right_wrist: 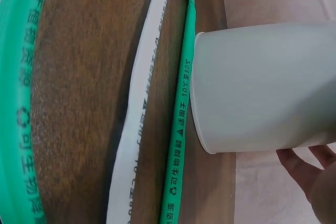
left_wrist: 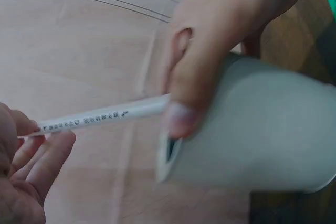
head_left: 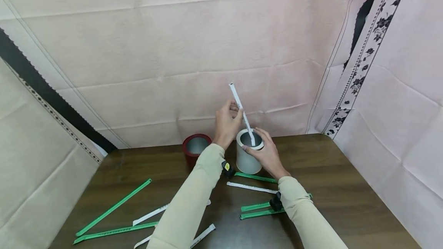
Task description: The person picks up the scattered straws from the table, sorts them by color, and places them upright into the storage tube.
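A white paper-wrapped straw [head_left: 241, 107] with dark print slants down into the white cup [head_left: 248, 160], its lower end inside the opening. My left hand [head_left: 227, 121] pinches the straw partway up between thumb and fingers; in the left wrist view, that left hand [left_wrist: 31, 166] is at the far end of the straw [left_wrist: 100, 116]. Around the cup's rim curls my right hand [head_left: 266, 153], thumb at the near side and fingers behind. The cup [right_wrist: 262, 87] stands upright on the table, a green-wrapped straw [right_wrist: 180, 114] lying close by its base.
A dark red cup [head_left: 190, 160] stands left of the white one. Green straws [head_left: 114, 207] and white straws [head_left: 204, 235] lie at the table's left and front. More green straws [head_left: 257, 213] and a white straw [head_left: 250, 187] lie near my right forearm. Pale cloth [head_left: 173, 49] hangs behind.
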Demonstrator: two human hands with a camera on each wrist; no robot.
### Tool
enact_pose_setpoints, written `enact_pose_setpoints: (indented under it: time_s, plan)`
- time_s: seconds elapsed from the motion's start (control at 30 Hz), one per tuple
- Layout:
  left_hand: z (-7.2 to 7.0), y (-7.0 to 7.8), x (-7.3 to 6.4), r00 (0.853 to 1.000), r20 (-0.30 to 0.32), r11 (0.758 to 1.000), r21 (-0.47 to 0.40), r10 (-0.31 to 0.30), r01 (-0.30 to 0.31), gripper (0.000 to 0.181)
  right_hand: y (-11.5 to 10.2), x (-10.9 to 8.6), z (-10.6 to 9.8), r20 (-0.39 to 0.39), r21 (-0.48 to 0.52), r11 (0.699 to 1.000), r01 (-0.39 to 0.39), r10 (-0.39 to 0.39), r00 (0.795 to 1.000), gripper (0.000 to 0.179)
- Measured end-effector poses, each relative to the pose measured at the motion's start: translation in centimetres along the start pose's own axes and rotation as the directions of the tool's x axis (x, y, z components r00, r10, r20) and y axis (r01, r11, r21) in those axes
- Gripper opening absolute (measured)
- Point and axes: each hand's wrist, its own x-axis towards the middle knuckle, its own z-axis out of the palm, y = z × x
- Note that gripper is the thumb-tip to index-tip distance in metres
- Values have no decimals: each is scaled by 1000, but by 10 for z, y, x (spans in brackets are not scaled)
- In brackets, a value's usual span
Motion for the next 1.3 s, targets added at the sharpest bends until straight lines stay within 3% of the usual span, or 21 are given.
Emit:
enact_pose_setpoints:
  time_s: [0.13,0.33,0.47,0.57,0.73,0.83,0.97,1.1,1.2,1.3]
  plan:
    - [2,-6,-10,989,74,989,79,-132,126,19,-4,2,5,5,12,1000,8,-8,1000,78]
    - [-5,-8,-19,932,201,935,255,-302,248,28,-6,5,5,5,22,1000,14,-14,1000,80]
    - [-22,-5,-26,883,289,928,164,-369,335,28,-5,6,0,-7,7,1000,18,-18,1000,82]
    - [-41,-1,-34,839,392,922,75,-377,379,27,-4,6,-7,-15,-3,1000,19,-19,1000,83]
    - [-80,-3,-50,776,550,940,52,-308,337,24,-1,6,-21,-37,1,1000,3,-2,999,82]
    - [-106,-13,-66,741,606,951,96,-290,294,23,1,5,-24,-39,-8,1000,5,-5,999,82]
    - [-142,-43,-99,730,614,954,196,-299,226,21,2,5,-19,-25,-15,1000,8,-9,1000,83]
    - [-171,-81,-132,729,596,935,305,-337,184,17,3,1,-10,-6,-4,1000,11,-11,1000,83]
    - [-187,-102,-151,713,579,909,359,-396,213,18,1,-1,-5,2,7,1000,10,-10,1000,82]
    - [-200,-118,-164,686,572,885,386,-451,260,21,-2,-2,1,7,12,1000,5,-6,1000,82]
